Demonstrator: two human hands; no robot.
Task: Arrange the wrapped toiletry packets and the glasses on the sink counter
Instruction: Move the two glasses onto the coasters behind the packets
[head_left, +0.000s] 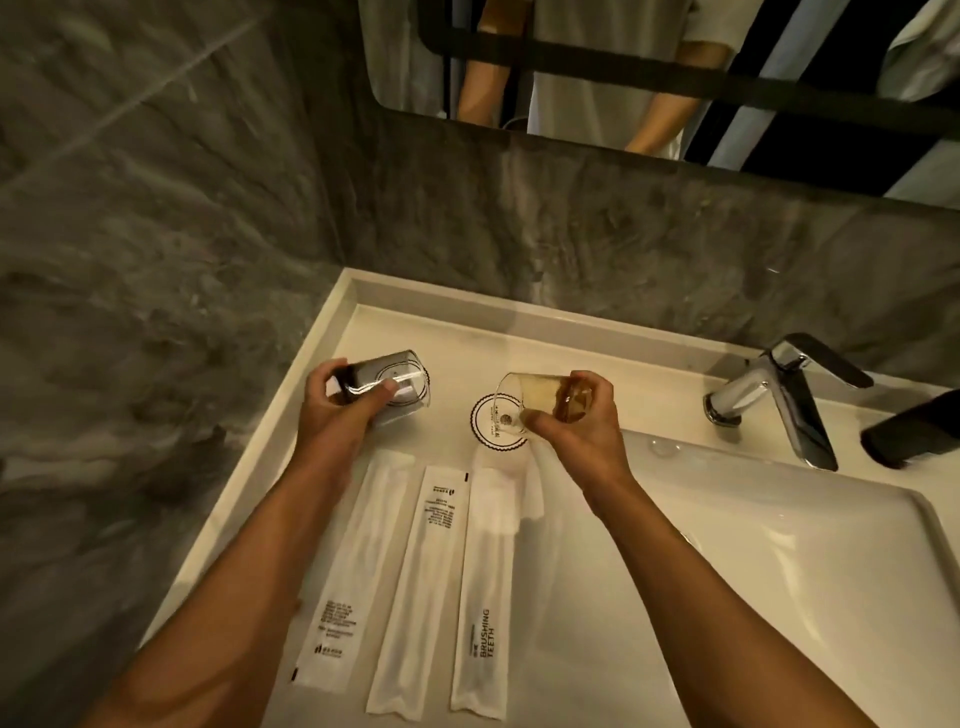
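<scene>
Bare forearms, no sleeves, no rings

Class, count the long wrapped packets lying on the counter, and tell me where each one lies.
3, side by side at the counter's near edge: left packet, middle packet, right packet marked BRUSHING TEETH. A forearm partly hides the left one.

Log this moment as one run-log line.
left hand: holds tilted glass | right hand: holds second glass over coaster | three packets side by side

I count two glasses, one (387, 387) at 10 o'clock, one (540, 402) at 12, three packets (358, 571) (418, 587) (485, 587) at 6 o'clock, two coasters, one (496, 423) at 12, one faucet (779, 400) at 2.
</scene>
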